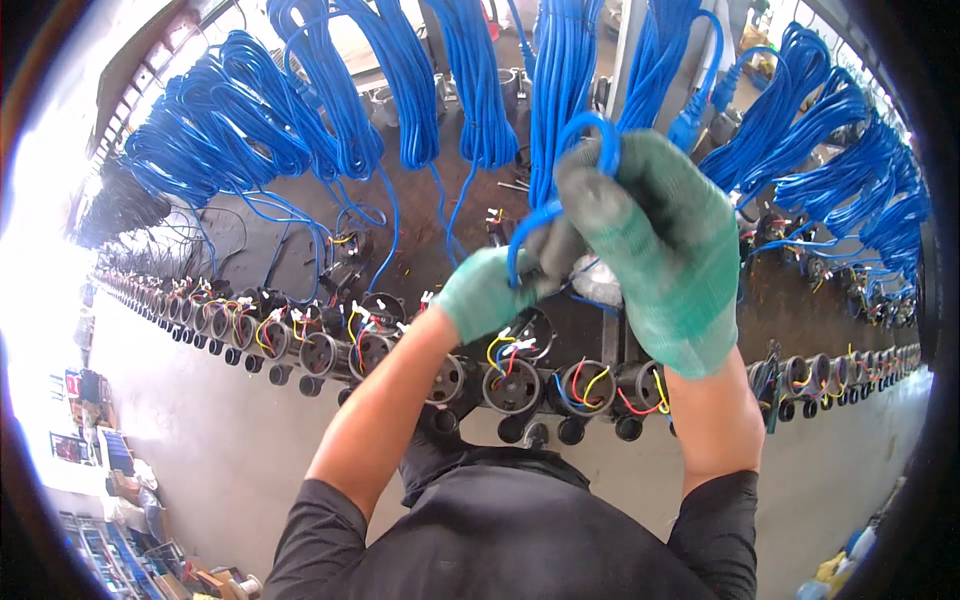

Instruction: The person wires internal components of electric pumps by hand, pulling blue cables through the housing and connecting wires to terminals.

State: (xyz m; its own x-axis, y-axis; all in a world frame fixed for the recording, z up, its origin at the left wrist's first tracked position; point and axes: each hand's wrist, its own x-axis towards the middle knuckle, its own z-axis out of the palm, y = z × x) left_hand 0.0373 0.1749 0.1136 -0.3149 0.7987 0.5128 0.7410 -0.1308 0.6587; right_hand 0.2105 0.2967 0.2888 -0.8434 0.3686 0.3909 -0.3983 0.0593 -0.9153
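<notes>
Pale floor (200,420) spreads below the worktop's near edge and reaches out to both sides of you. Across the view, the dark worktop (290,195) curves under the wide lens, its near edge lined with round black housings (511,386) standing close together, thin coloured wires (590,388) poking from many of them. Bundles of blue cord (475,90) hang along the far side, leaving a strip of dark surface between them and the housings. Your gloved hands work over that strip, raised before the middle of the row. Your right hand (675,240) is curled, thumb against fingers, with the blue cable (527,228) gripped and arching in a loop above the fingers. Just beside it, your left hand (495,292) is closed at the fingertips on the same cable, which bends down between the two. A whitish clump (598,282) shows behind your right hand, partly hidden by it.
</notes>
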